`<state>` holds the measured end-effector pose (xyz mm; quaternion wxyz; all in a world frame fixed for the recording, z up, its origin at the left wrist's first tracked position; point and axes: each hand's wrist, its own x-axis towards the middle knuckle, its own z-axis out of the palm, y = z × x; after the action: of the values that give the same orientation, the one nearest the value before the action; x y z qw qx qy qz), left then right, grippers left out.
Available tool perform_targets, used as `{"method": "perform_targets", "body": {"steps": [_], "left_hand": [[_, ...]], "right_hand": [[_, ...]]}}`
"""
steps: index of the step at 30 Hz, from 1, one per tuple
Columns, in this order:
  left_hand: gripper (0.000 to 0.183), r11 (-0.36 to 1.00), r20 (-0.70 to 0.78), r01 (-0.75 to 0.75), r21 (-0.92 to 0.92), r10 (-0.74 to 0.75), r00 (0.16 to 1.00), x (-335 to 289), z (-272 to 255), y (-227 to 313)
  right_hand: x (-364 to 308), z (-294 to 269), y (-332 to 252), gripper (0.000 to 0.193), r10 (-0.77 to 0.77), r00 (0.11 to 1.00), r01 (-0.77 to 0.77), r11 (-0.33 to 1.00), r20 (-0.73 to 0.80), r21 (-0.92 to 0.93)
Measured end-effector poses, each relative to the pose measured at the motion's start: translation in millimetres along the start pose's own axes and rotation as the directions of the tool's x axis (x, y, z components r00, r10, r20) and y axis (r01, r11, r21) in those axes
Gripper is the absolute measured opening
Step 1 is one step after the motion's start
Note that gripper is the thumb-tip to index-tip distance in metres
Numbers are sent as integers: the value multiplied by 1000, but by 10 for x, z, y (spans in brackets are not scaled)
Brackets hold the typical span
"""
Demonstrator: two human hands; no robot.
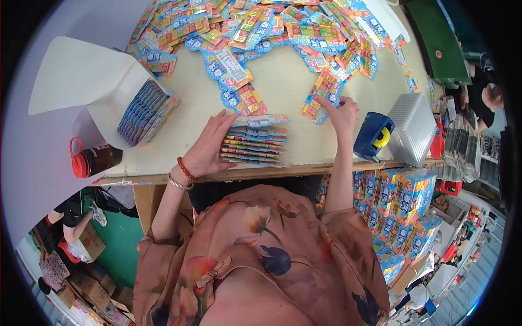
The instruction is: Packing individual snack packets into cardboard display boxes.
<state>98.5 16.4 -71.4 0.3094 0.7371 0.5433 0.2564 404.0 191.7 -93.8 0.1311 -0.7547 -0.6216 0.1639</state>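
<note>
My left hand [205,145] grips the left end of a row of colourful blister packs [254,145], its fingers at the far side and its thumb at the near side. The packs stand on edge, pressed face to face, near the table's front edge. My right hand [343,115] pinches the lower right part of a single blister pack [323,91], blue-edged with red and yellow pieces, at the near side of the pile. Two other packs [246,100] lie overlapped just beyond the row.
A big heap of blister packs [247,30] covers the far table. At left are a white scoop-shaped container [81,76] with packs inside and a red-lidded bottle [97,159]. A blue tape dispenser [370,136] and transparent plastic trays [411,127] stand right. Printed boxes [402,193] are stacked below.
</note>
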Motion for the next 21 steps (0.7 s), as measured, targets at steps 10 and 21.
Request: {"method": "perform_targets", "body": {"steps": [10,21], "left_hand": [[106,935,72,132,-329,-115,991,-92,84,-123],[139,876,-167,-4,-482,-87,982,11,272,-174]], "right_hand": [[-521,-159,-633,10,-702,711,577,619,45,534],[-458,160,-890,24,-656,423,158,732,625,662]]}}
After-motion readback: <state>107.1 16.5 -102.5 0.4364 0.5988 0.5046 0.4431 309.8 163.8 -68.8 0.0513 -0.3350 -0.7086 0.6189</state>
